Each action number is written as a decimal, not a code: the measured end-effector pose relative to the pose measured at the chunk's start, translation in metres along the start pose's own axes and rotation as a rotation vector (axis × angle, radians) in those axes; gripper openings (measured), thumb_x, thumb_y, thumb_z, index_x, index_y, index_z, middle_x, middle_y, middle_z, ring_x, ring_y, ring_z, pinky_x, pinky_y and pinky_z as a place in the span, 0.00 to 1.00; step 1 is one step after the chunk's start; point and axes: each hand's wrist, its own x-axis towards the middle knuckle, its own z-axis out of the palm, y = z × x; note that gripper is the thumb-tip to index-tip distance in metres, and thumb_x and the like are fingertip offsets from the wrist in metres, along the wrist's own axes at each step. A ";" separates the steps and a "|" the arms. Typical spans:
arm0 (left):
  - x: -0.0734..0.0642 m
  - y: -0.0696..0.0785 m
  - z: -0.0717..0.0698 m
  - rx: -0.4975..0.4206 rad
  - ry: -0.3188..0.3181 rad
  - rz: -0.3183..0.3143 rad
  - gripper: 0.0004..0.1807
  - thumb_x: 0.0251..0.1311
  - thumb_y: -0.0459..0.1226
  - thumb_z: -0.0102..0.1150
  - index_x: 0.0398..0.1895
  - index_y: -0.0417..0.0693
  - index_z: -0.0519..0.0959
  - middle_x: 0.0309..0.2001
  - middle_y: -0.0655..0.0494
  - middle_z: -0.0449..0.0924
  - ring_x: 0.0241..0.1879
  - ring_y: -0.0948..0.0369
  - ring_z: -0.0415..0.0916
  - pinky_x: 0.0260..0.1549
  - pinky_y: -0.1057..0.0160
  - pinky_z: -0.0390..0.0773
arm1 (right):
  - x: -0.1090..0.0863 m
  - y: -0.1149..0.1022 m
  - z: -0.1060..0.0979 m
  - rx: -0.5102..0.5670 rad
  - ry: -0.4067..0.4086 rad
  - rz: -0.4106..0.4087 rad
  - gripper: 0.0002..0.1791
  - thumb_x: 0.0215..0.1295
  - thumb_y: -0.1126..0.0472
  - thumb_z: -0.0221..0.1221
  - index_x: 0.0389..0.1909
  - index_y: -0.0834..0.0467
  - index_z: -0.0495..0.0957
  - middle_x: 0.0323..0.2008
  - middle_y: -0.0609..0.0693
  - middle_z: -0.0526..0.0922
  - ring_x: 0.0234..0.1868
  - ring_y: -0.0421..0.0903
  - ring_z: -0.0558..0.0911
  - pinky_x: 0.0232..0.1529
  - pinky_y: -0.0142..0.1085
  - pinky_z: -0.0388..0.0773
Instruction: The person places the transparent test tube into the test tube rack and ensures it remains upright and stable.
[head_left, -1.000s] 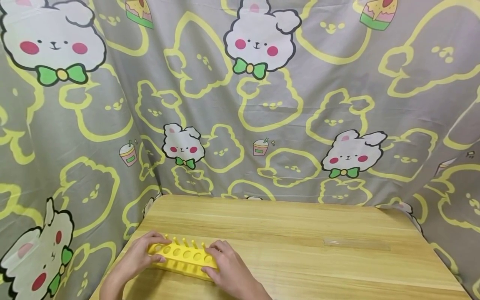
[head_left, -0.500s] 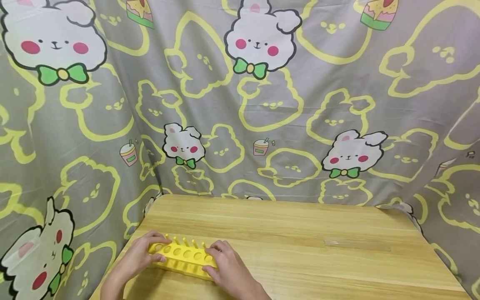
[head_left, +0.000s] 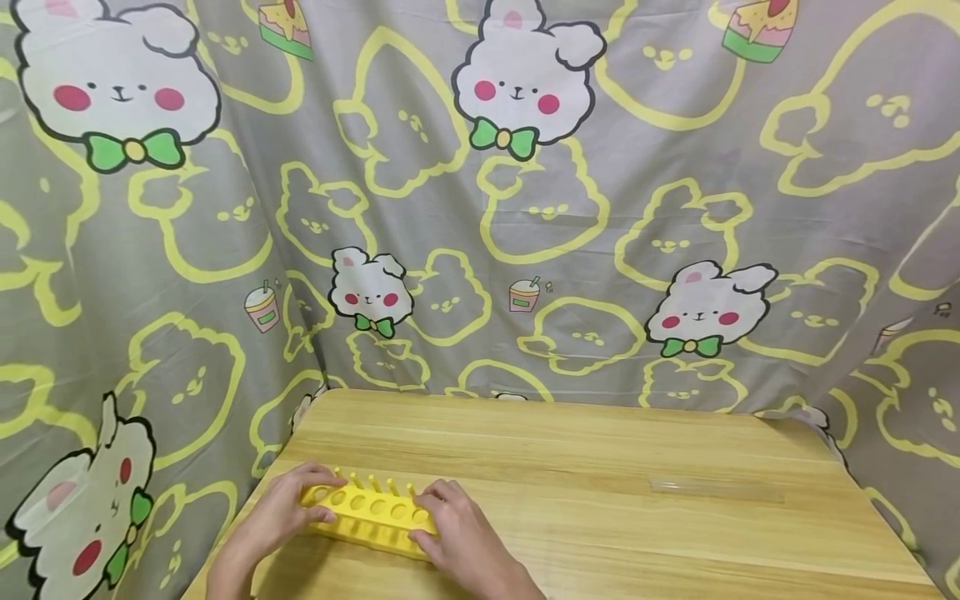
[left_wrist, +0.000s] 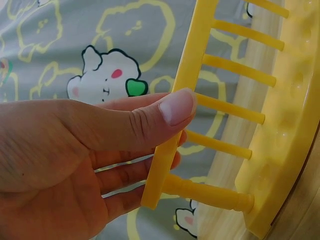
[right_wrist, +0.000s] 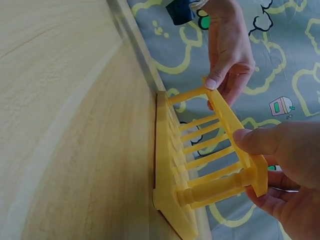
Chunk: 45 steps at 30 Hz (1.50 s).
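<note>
Head view: left hand [head_left: 288, 507] and right hand [head_left: 467, 533] grip opposite ends of a yellow rack [head_left: 367, 517] standing on a wooden table [head_left: 600, 533], patterned curtain [head_left: 450, 225] behind. Left wrist: thumb [left_wrist: 142, 119] and fingers [left_wrist: 120, 177] pinch its upper plate [left_wrist: 192, 55]. Right wrist: 2 hands clasp that plate.

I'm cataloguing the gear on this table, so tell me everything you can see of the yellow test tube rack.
The yellow test tube rack looks like glossy plastic. Its upper plate shows six round, unfilled holes; thicker end posts join it to a dimpled base, with slim pegs in a row. Holes up, it seems to rest on the near-left part of the table. The left hand and right hand hold opposite ends of the plate.
</note>
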 end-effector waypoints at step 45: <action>0.018 0.027 0.025 -0.007 -0.002 0.035 0.23 0.43 0.34 0.81 0.46 0.42 0.88 0.44 0.54 0.83 0.44 0.50 0.83 0.44 0.51 0.85 | -0.022 0.026 -0.029 -0.023 0.012 0.039 0.21 0.62 0.60 0.73 0.55 0.61 0.84 0.49 0.48 0.82 0.51 0.43 0.81 0.50 0.28 0.82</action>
